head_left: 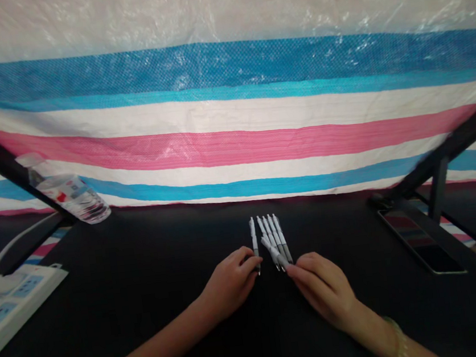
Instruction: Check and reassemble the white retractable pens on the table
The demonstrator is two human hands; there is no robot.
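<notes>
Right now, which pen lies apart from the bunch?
The leftmost pen, at the left hand; a gap separates it from the other pens, bunched together.

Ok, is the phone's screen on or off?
Off, apparently: the phone looks dark, showing only faint reddish bands that resemble reflections.

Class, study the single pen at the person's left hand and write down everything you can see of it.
The pen is slim and straight, with a white, plastic-looking barrel and a grey section toward its near end. Its narrow far end points toward the striped sheet. It is at the black table, apart from the group of pens to its right. The left hand's fingers touch its grey part, partly hiding it. Any lettering is too small to tell.
</notes>
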